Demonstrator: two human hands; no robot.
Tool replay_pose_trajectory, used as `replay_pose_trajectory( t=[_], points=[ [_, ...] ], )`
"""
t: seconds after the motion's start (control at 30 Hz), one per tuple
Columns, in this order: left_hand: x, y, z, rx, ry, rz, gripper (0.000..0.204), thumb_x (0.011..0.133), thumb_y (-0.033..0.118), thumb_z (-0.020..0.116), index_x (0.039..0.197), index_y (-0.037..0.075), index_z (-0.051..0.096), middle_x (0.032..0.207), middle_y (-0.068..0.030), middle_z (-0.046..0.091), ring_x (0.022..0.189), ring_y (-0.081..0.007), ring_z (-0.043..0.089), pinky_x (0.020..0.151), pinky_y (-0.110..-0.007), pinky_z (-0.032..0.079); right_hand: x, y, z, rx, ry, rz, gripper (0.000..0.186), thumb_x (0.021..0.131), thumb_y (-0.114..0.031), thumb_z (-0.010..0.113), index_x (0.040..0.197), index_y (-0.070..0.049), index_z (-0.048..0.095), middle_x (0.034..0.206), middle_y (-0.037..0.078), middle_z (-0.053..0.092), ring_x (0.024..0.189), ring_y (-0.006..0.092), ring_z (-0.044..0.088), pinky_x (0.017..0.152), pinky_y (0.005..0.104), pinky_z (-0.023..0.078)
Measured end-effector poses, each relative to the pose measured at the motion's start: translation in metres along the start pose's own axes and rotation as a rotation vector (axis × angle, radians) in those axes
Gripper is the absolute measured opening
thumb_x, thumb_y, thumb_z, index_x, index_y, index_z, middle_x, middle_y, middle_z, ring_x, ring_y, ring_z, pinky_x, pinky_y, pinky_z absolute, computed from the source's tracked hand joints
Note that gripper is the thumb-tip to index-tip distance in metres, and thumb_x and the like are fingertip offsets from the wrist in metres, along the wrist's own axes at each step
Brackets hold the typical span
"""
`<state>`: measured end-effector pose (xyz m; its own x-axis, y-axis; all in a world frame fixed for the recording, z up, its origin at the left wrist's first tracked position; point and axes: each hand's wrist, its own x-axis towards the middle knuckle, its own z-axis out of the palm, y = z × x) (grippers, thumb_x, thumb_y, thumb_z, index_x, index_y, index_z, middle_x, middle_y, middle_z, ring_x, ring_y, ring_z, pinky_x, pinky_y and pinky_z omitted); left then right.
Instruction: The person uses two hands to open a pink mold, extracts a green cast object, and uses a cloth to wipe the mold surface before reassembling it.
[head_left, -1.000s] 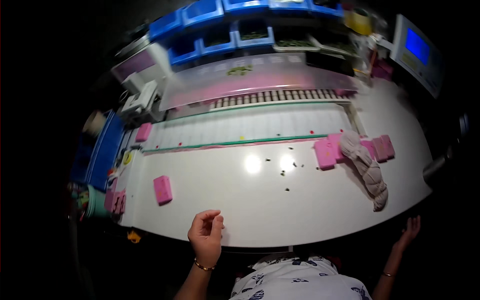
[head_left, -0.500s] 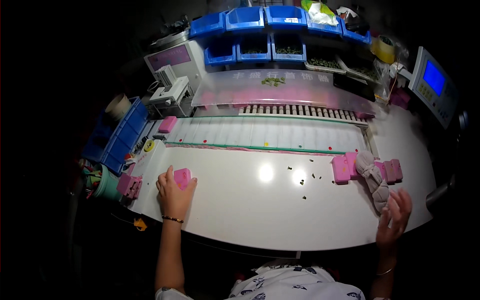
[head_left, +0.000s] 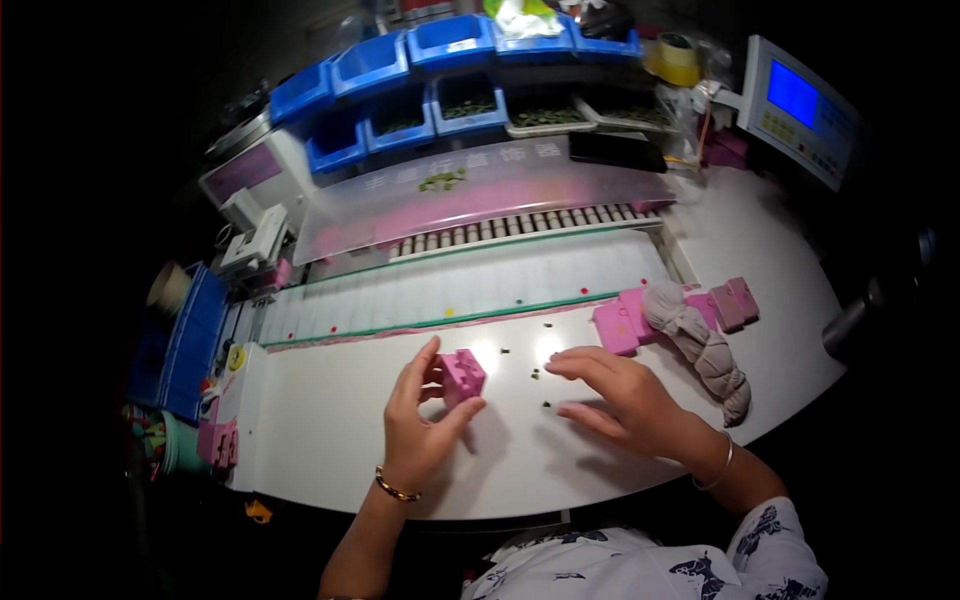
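My left hand [head_left: 418, 432] grips a pink rubber-like block [head_left: 464, 376] between thumb and fingers. The block is tilted just above the white table, with its notched face toward the right. To its right, my right hand [head_left: 632, 402] is open, thumb and fingers apart and nothing between them. Small dark green bits [head_left: 536, 374] lie scattered on the table near those fingertips. A knotted grey cloth bundle [head_left: 697, 347] rests right of my right hand, against a row of pink blocks [head_left: 618, 324].
Beyond the white table [head_left: 330, 430] runs a green-edged conveyor belt [head_left: 470, 285] with rollers behind it. Blue bins [head_left: 470, 103] stand at the back. A control screen [head_left: 795, 105] rises at the far right; a blue crate [head_left: 190, 340] sits at the left.
My left hand has brought the pink block rightward and tilted it up. My right hand has moved left from beside the cloth bundle toward the green bits. The whole view has shifted.
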<state>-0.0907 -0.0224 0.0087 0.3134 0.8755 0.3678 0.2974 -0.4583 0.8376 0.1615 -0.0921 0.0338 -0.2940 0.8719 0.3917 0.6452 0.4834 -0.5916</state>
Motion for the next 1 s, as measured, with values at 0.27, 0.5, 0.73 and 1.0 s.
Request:
replay_pose_trajectory(
  t=[0.27,0.5,0.73,1.0],
  points=[
    [0.035,0.024,0.062,-0.113,-0.079,0.365,0.076,0.069,-0.005,0.073,0.139,0.001,0.044,0.120,-0.0155,0.056,0.107,-0.0246,0.061,0.091,-0.035,0.053,0.028,0.026,0.008,0.782,-0.015,0.211,0.059,0.089,-0.022,0.069,0.139,-0.005,0.042,0.125,0.009,0.055,0.112,0.0168,0.056,0.092,0.0346,0.049],
    [0.054,0.014,0.053,-0.121,-0.324,0.224,0.067,0.076,0.007,0.076,0.136,0.002,0.047,0.122,-0.0135,0.056,0.114,-0.0249,0.055,0.095,-0.037,0.048,0.008,0.047,0.015,1.015,0.079,0.361,0.048,0.091,-0.016,0.068,0.132,-0.003,0.047,0.119,0.008,0.057,0.104,0.0144,0.059,0.089,0.0305,0.050],
    [0.135,-0.126,-0.055,0.807,0.059,0.131,0.044,0.088,0.018,0.062,0.125,-0.002,0.052,0.125,-0.0234,0.052,0.117,-0.0384,0.048,0.103,-0.044,0.037,0.013,0.028,0.006,1.225,-0.002,0.490,0.048,0.092,-0.019,0.066,0.133,-0.003,0.046,0.119,0.008,0.057,0.109,0.0136,0.056,0.092,0.0305,0.048],
    [0.216,-0.241,-0.139,1.072,0.238,-0.145,0.035,0.091,0.026,0.056,0.119,0.005,0.061,0.117,-0.0230,0.061,0.107,-0.0403,0.057,0.095,-0.044,0.045,0.014,0.037,0.013,1.242,-0.044,0.563,0.049,0.093,-0.019,0.066,0.135,-0.002,0.045,0.119,0.007,0.057,0.108,0.0131,0.055,0.092,0.0297,0.048]
  ],
)
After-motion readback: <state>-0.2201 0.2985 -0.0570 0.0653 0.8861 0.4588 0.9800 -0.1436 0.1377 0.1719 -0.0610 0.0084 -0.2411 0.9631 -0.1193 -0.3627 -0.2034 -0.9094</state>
